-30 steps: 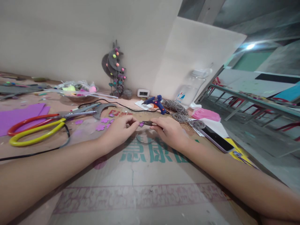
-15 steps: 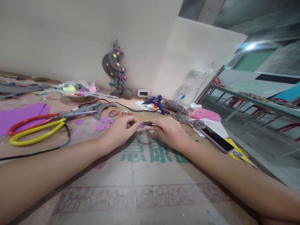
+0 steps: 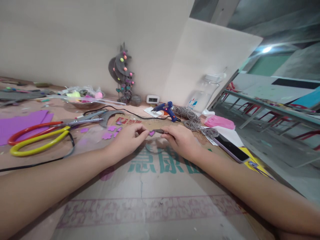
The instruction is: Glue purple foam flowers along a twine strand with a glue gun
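Near the middle of the work surface, my left hand (image 3: pixel 131 138) pinches a small purple piece (image 3: pixel 152 133) between thumb and fingers. My right hand (image 3: pixel 182 140) is closed on a thin dark tool (image 3: pixel 159 131), whose tip points left and meets or nearly meets the purple piece. A clear round object (image 3: pixel 154 146) lies just below the fingertips. Left of my left hand are several purple flower cutouts (image 3: pixel 107 135). Beyond the hands a blue glue gun (image 3: pixel 168 110) with a lit red light lies on the surface.
Scissors with red and yellow handles (image 3: pixel 40 140) and purple sheets (image 3: pixel 22 126) lie left, with a black cord (image 3: pixel 120 113) behind. Grey yarn (image 3: pixel 191 120), a phone (image 3: pixel 231 148) and a bottle (image 3: pixel 203 95) are right. A moon ornament (image 3: pixel 123 73) stands at the back.
The dark tool has turned slightly in my right hand, and more of the purple piece shows at my left fingertips. Both arms are almost where they were.
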A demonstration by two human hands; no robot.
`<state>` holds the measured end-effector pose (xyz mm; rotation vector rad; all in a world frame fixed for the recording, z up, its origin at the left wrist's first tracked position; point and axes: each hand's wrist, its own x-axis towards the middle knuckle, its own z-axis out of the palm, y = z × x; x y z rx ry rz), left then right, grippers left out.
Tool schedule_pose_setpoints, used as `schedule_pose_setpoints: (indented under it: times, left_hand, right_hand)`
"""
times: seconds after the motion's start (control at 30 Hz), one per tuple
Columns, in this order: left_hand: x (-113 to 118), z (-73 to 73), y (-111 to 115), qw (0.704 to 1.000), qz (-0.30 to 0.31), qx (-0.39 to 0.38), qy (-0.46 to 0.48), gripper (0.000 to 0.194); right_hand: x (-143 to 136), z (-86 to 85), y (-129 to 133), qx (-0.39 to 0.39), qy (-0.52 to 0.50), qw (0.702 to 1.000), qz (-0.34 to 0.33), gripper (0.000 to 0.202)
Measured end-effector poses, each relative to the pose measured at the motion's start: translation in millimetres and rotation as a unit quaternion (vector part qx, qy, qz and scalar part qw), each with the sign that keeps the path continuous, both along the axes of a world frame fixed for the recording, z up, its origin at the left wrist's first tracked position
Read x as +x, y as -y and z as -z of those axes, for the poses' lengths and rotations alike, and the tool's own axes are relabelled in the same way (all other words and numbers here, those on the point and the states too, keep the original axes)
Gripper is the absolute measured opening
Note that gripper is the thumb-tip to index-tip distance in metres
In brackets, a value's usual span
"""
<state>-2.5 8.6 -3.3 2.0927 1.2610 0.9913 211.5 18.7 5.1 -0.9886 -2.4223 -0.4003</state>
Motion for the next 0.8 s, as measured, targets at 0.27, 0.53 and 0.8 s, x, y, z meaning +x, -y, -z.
schedule_pose_setpoints:
  times: [0.27,0.53,0.8]
  left_hand:
    - [-1.9,-2.5,1.3,0.992,-0.008,0.100,-0.082,0.023]
    - [-1.4,-1.1,1.7,0.981,-0.017,0.137,-0.135,0.022]
    - [-0.5,-1.0,1.7,0.981,-0.006,0.150,-0.124,0.020]
  right_hand:
    - [0.5,-1.5,1.9,-0.052,-0.012,0.998,0.026,0.032]
    - [0.1,-0.4,1.3,-0.025,0.044,0.998,0.030,0.033]
    - [2.0,0.9,0.0,-0.007,0.063,0.998,0.017,0.039]
